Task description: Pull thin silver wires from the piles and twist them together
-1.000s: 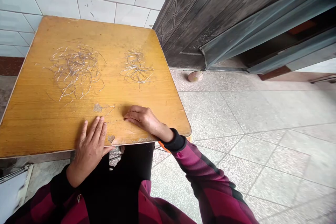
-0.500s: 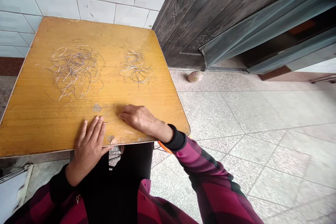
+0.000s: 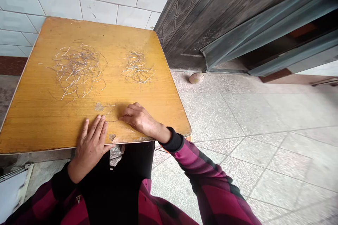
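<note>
My left hand [image 3: 91,144] lies flat near the table's front edge, fingers stretched out over the end of a thin wire [image 3: 113,121]. The wire runs to the right across the wood to my right hand [image 3: 137,117], whose thumb and fingers are pinched on its other end. Just behind it, another short length of thin wire seems to lie on the table; where it ends is hard to make out. Farther back are a large tangled pile of thin wires [image 3: 79,68] on the left and a smaller pile [image 3: 138,68] on the right.
The yellow wooden table [image 3: 113,37] stands against a white tiled wall [image 3: 99,10], its surface chipped near the front. At the right are a dark carved door [image 3: 190,24] and a grey-green curtain [image 3: 237,38]. A roundish pale object [image 3: 196,78] sits on the tiled floor [image 3: 211,112].
Both hands keep almost the same places, and the right fingers stay pinched on the wire. The whole view has shifted slightly.
</note>
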`<state>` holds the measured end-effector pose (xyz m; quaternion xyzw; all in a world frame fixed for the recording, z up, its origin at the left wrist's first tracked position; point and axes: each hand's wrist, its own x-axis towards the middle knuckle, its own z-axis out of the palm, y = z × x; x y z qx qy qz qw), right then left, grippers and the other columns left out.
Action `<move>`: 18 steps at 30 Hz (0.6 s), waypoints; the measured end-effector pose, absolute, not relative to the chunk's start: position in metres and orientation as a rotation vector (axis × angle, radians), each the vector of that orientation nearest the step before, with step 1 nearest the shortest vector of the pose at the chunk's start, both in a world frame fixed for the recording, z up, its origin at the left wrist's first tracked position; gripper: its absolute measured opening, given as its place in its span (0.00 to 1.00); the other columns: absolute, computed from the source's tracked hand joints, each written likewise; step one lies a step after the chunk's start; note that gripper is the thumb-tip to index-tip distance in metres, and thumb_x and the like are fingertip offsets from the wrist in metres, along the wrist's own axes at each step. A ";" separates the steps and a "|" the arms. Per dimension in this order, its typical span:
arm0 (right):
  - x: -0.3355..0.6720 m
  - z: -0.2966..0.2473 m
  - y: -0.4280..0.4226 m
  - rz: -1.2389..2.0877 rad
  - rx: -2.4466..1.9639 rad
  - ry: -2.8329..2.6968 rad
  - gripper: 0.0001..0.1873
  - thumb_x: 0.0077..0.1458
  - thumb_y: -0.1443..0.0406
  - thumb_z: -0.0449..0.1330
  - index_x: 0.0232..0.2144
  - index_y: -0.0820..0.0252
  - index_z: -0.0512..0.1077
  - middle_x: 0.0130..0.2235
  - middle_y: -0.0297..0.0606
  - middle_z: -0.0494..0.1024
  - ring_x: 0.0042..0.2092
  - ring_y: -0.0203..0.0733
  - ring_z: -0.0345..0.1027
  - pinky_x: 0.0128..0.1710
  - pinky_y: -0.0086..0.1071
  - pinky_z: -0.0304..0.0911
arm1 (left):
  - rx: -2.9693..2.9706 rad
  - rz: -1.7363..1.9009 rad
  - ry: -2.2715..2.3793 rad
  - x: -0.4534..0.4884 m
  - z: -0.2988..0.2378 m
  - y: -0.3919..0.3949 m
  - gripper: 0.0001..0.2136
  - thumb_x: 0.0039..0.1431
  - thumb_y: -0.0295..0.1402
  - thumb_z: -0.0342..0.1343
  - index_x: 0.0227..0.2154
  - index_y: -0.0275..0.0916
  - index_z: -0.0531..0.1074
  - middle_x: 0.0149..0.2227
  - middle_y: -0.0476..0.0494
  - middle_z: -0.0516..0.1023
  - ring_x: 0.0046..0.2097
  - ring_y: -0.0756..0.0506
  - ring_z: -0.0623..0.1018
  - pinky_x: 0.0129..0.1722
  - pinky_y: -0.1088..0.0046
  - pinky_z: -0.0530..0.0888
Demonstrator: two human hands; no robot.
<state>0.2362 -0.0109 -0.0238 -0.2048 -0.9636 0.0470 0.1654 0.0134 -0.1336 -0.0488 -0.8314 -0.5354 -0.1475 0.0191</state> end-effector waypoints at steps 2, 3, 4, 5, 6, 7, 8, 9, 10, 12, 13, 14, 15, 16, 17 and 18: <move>0.240 -0.026 -0.013 0.186 -0.585 -2.736 0.12 0.66 0.66 0.53 0.43 0.57 0.77 0.37 0.38 0.77 0.39 0.41 0.64 0.42 0.37 0.55 | -2.576 -0.439 -1.661 0.014 -0.048 -0.134 0.32 0.63 0.45 0.54 0.63 0.28 0.59 0.66 0.28 0.59 0.67 0.33 0.59 0.68 0.46 0.46; 0.242 -0.028 -0.014 0.210 -0.589 -2.722 0.12 0.66 0.66 0.53 0.43 0.56 0.77 0.37 0.38 0.78 0.39 0.41 0.64 0.42 0.37 0.55 | -2.573 -0.434 -1.663 0.014 -0.048 -0.134 0.32 0.63 0.45 0.54 0.63 0.27 0.59 0.66 0.28 0.59 0.67 0.33 0.59 0.69 0.46 0.46; 0.245 -0.030 -0.015 0.231 -0.598 -2.698 0.12 0.66 0.67 0.53 0.44 0.56 0.77 0.37 0.38 0.77 0.39 0.41 0.64 0.41 0.37 0.56 | -2.570 -0.431 -1.665 0.014 -0.048 -0.134 0.32 0.63 0.45 0.54 0.63 0.27 0.59 0.66 0.28 0.58 0.67 0.34 0.59 0.69 0.46 0.46; 0.248 -0.032 -0.015 0.250 -0.611 -2.663 0.12 0.65 0.67 0.54 0.43 0.56 0.78 0.37 0.38 0.77 0.40 0.42 0.64 0.41 0.37 0.57 | -2.567 -0.430 -1.666 0.014 -0.048 -0.134 0.32 0.63 0.45 0.54 0.63 0.27 0.59 0.66 0.28 0.58 0.67 0.34 0.59 0.69 0.46 0.46; 0.252 -0.034 -0.015 0.267 -0.630 -2.624 0.12 0.65 0.68 0.54 0.42 0.56 0.78 0.37 0.39 0.77 0.40 0.42 0.65 0.40 0.37 0.57 | -2.564 -0.428 -1.667 0.014 -0.048 -0.134 0.32 0.63 0.44 0.53 0.63 0.27 0.59 0.66 0.28 0.58 0.67 0.34 0.59 0.69 0.46 0.46; 0.255 -0.037 -0.015 0.288 -0.655 -2.585 0.11 0.64 0.68 0.55 0.41 0.56 0.78 0.36 0.39 0.77 0.40 0.42 0.65 0.40 0.37 0.58 | -2.561 -0.427 -1.666 0.014 -0.048 -0.135 0.31 0.64 0.44 0.53 0.63 0.27 0.59 0.66 0.28 0.58 0.67 0.34 0.59 0.69 0.46 0.46; 0.258 -0.039 -0.015 0.313 -0.683 -2.553 0.11 0.64 0.68 0.55 0.40 0.56 0.78 0.36 0.39 0.77 0.39 0.41 0.65 0.40 0.37 0.59 | -2.560 -0.425 -1.664 0.014 -0.048 -0.135 0.31 0.64 0.44 0.53 0.63 0.27 0.59 0.66 0.28 0.58 0.67 0.34 0.59 0.68 0.46 0.46; 0.261 -0.040 -0.015 0.343 -0.710 -2.527 0.11 0.64 0.68 0.55 0.39 0.57 0.78 0.36 0.39 0.77 0.39 0.41 0.65 0.40 0.37 0.60 | -2.561 -0.422 -1.663 0.014 -0.048 -0.135 0.31 0.64 0.44 0.52 0.63 0.27 0.59 0.66 0.28 0.58 0.67 0.34 0.59 0.68 0.46 0.46; 0.263 -0.040 -0.016 0.381 -0.732 -2.507 0.11 0.64 0.67 0.55 0.39 0.57 0.78 0.36 0.39 0.76 0.39 0.41 0.66 0.40 0.37 0.61 | -2.561 -0.423 -1.662 0.014 -0.048 -0.135 0.31 0.65 0.44 0.52 0.63 0.28 0.59 0.66 0.28 0.57 0.67 0.34 0.59 0.68 0.46 0.46; 0.267 -0.038 -0.016 0.466 -0.761 -2.469 0.11 0.64 0.67 0.55 0.38 0.58 0.78 0.36 0.40 0.76 0.40 0.41 0.67 0.42 0.38 0.63 | -2.562 -0.438 -1.658 0.014 -0.048 -0.135 0.31 0.65 0.44 0.52 0.63 0.28 0.59 0.66 0.27 0.57 0.67 0.33 0.59 0.68 0.45 0.46; 0.269 -0.037 -0.017 0.504 -0.770 -2.448 0.10 0.64 0.66 0.55 0.38 0.59 0.77 0.37 0.41 0.77 0.41 0.41 0.68 0.43 0.38 0.64 | -2.562 -0.452 -1.652 0.014 -0.049 -0.134 0.32 0.64 0.45 0.52 0.63 0.28 0.58 0.66 0.27 0.57 0.67 0.32 0.59 0.68 0.44 0.47; 0.271 -0.035 -0.018 0.532 -0.778 -2.426 0.10 0.64 0.66 0.55 0.39 0.59 0.77 0.39 0.41 0.77 0.42 0.41 0.68 0.44 0.39 0.65 | -2.562 -0.471 -1.644 0.014 -0.049 -0.134 0.32 0.63 0.45 0.53 0.64 0.28 0.58 0.66 0.26 0.57 0.67 0.32 0.59 0.67 0.44 0.47; 0.272 -0.033 -0.019 0.551 -0.785 -2.405 0.09 0.64 0.67 0.55 0.40 0.59 0.77 0.40 0.42 0.77 0.43 0.42 0.69 0.45 0.39 0.66 | -2.561 -0.492 -1.632 0.014 -0.049 -0.134 0.33 0.63 0.46 0.54 0.64 0.28 0.57 0.66 0.25 0.57 0.67 0.31 0.60 0.67 0.43 0.48; 0.274 -0.032 -0.020 0.559 -0.795 -2.385 0.09 0.64 0.67 0.56 0.40 0.59 0.77 0.41 0.42 0.77 0.44 0.42 0.69 0.46 0.40 0.66 | -2.559 -0.516 -1.619 0.014 -0.049 -0.134 0.34 0.62 0.46 0.55 0.64 0.28 0.57 0.66 0.24 0.58 0.66 0.31 0.60 0.67 0.43 0.49; 0.277 -0.030 -0.021 0.560 -0.805 -2.366 0.09 0.64 0.67 0.56 0.41 0.59 0.76 0.41 0.42 0.77 0.45 0.43 0.70 0.46 0.40 0.67 | -2.557 -0.542 -1.601 0.013 -0.050 -0.134 0.35 0.61 0.47 0.56 0.64 0.28 0.56 0.66 0.24 0.58 0.66 0.30 0.61 0.66 0.42 0.51; 0.279 -0.029 -0.021 0.557 -0.817 -2.347 0.09 0.64 0.68 0.56 0.41 0.59 0.76 0.42 0.43 0.78 0.46 0.43 0.70 0.47 0.40 0.67 | -2.554 -0.576 -1.578 0.012 -0.050 -0.135 0.36 0.60 0.47 0.57 0.65 0.29 0.55 0.65 0.23 0.59 0.66 0.30 0.62 0.66 0.42 0.52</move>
